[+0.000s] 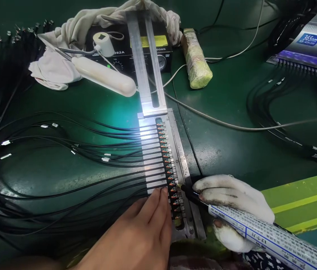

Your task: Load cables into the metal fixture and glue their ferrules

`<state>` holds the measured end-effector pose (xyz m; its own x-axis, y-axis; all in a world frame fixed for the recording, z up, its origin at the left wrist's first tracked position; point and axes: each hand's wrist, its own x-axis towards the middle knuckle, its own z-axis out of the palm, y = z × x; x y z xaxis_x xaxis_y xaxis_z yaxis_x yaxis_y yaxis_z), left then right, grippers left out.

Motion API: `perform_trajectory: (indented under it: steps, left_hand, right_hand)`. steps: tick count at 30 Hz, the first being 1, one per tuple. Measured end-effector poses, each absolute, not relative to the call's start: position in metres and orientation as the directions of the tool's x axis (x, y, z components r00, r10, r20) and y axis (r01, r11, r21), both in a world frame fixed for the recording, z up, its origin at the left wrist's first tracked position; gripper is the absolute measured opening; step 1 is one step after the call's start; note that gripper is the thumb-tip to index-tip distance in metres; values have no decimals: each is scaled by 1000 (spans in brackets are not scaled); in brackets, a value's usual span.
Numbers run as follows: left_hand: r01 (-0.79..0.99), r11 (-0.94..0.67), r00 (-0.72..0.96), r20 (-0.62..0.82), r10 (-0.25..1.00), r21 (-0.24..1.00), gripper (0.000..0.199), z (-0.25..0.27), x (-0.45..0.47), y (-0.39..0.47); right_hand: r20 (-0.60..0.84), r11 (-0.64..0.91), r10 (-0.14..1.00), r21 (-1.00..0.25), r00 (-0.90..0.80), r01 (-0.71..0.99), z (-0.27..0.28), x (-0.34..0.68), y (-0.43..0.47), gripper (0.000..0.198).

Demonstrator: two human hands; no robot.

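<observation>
A metal fixture (pixel 154 165) holds a row of black cables (pixel 110 173) side by side, their small connector ends with orange parts lined up along its slot. My bare left hand (pixel 138 228) rests at the near part of the fixture, fingers pressed together and tips on the cable row; what lies under them is hidden. My right hand (pixel 234 206), in a white glove with dark-stained fingertips, grips a printed white glue tube (pixel 276 240). Its dark nozzle narrows to a tip at the connectors, just right of my left fingertips.
Behind the fixture stands a black dispenser box (pixel 124 63) with a cloth (pixel 91 22) over it. A white lamp-like handle (pixel 105 75) and a wrapped block (pixel 196 60) lie nearby. Cable bundles (pixel 3 63) spread left; a purple-lit unit (pixel 313 48) stands at right.
</observation>
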<state>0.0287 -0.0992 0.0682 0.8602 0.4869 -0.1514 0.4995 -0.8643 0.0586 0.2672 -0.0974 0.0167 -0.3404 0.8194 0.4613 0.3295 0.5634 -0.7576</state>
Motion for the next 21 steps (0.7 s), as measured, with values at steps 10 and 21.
perform_trajectory:
  steps: [10, 21]
  left_hand:
    - [512, -858, 854, -140, 502, 49, 37, 72, 28, -103]
    - [492, -869, 868, -97, 487, 42, 36, 70, 29, -98]
  right_hand:
    - [463, 565, 819, -751, -339, 342, 18, 267, -95, 26]
    - [461, 572, 814, -745, -354, 344, 22, 268, -97, 21]
